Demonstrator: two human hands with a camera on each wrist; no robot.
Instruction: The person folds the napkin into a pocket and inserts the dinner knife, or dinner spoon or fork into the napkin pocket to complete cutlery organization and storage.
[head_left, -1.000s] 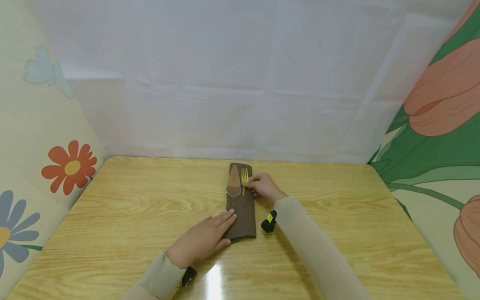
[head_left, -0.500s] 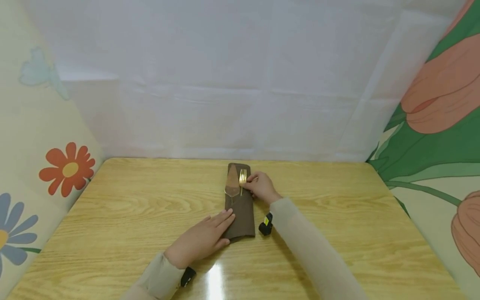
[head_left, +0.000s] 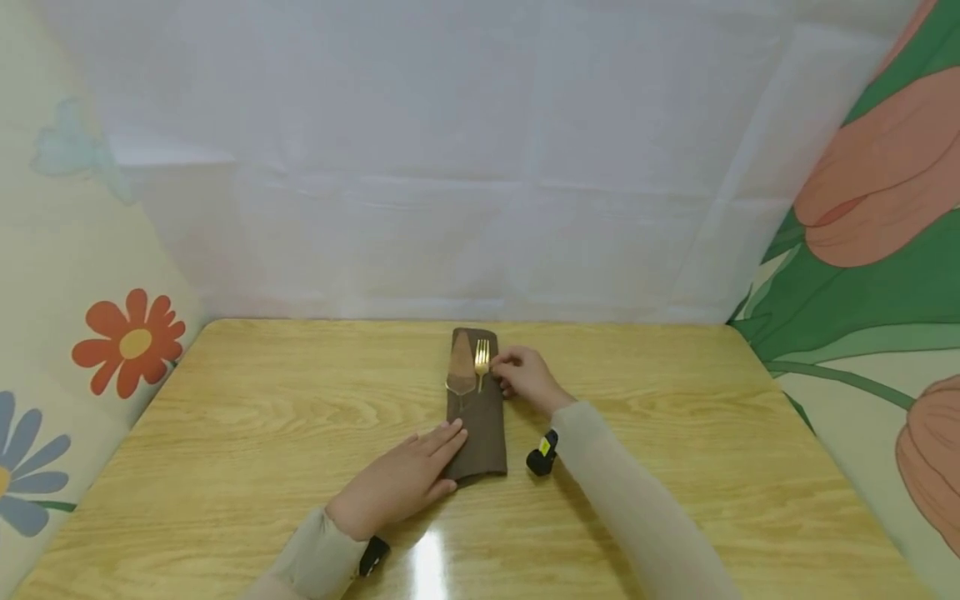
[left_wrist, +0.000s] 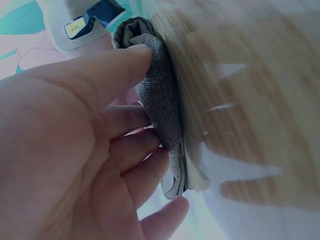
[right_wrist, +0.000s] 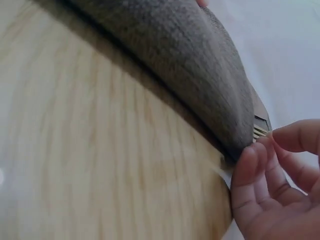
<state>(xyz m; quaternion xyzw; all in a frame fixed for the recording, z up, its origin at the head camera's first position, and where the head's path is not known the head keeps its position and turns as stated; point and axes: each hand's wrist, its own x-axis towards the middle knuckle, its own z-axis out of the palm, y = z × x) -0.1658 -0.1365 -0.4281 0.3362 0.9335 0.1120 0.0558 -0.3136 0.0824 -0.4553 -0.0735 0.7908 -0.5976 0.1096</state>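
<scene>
A folded dark brown cloth napkin (head_left: 480, 433) lies lengthwise on the table, with a pocket across its front. Tucked into it are a cake server (head_left: 461, 362) with a broad pointed blade and, to its right, a gold fork (head_left: 482, 357), tines up; their lower handles are hidden in the cloth. My left hand (head_left: 401, 483) rests on the napkin's lower left with fingers extended; in the left wrist view its thumb lies along the cloth roll (left_wrist: 157, 95). My right hand (head_left: 531, 379), fingers loosely bent, is at the fork's right side, fingertips beside the tines (right_wrist: 259, 131).
The wood-grain table (head_left: 300, 392) extends on both sides of the napkin. A white sheet (head_left: 420, 167) hangs behind the far edge. Flower-patterned panels (head_left: 885, 300) stand left and right. Small black devices (head_left: 542, 454) are strapped at both wrists.
My right fingertips have slid off the fork's neck to its right side, leaving the fork more fully visible. My left hand stays on the napkin. The head view has shifted slightly.
</scene>
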